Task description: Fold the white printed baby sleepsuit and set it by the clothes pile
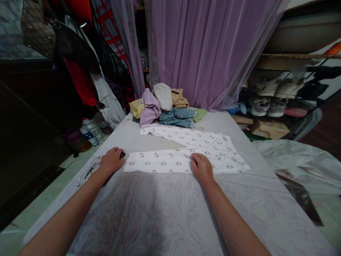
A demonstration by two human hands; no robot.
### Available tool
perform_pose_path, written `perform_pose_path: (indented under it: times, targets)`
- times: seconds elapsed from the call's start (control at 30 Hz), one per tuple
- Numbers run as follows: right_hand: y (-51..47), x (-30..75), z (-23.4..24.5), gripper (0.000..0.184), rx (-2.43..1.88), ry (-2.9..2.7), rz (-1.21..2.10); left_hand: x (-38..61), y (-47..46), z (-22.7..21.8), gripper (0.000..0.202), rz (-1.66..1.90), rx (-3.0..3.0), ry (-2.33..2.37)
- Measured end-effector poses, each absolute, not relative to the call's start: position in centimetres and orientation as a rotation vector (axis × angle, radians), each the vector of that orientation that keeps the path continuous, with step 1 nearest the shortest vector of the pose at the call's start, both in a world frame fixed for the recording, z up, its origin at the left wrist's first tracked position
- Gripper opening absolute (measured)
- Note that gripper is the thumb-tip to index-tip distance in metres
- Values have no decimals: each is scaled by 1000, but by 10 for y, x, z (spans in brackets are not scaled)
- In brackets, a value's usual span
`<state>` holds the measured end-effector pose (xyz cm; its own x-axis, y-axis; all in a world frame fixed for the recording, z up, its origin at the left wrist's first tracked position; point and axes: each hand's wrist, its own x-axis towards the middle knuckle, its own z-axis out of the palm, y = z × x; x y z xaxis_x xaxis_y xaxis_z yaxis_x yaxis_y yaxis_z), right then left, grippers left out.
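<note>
Can see white pants (210, 143) w/ small printed figs., laid flat on floral cover (165, 213), approx. mid. of view. Can notice legs pointing to L, waist to R, w/ V-shaped gap betw. them.

Resting w/ R hand (202, 165) on nearer leg, somewhat R of its mid. Having R fingers curled inward, w/ narrow opening only, touching fabric; cannot tell if any fold is pinched betw. thumb and index.

Resting w/ L hand (113, 160) on cover, just beside the cuff of the same leg; cannot tell if touching the cuff. Having L fingers bent and close together, not spread wide, at small dark obj. (122, 155), partly hidden by them; cannot tell if gripped or only touched, nor what kind of obj. Lying also on cover, beside L wrist: glasses (85, 174).

Just beyond far leg, can see clothes heaped together, incl. lilac top (150, 106), jeans (177, 117), striped item (162, 96), tan item (179, 98), plus yellow item (136, 108) at L end and green item (199, 115) at R end.

Hanging behind: purple curtain (191, 53). Standing low at L, off the cover: bottles (92, 128). Placed on shelf at R: shoes (259, 106).
</note>
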<state>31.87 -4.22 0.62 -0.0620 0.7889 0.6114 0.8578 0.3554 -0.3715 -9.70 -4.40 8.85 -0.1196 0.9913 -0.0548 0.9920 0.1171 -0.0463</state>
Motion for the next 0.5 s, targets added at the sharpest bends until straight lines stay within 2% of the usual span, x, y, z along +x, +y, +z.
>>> perform_pose_path:
  times: [0.13,0.3,0.5]
  targets:
    - [-52,319,8,19,-1428,-1808,-114,-68,-35,94,48,33,2221,2188]
    - [-78,319,16,15,-1380,-1871,-51,-35,-19,94,40,-88,2293,1976]
    - [-92,326,21,11,-1329,-2036,87,-39,-13,83,34,-31,2248,2027]
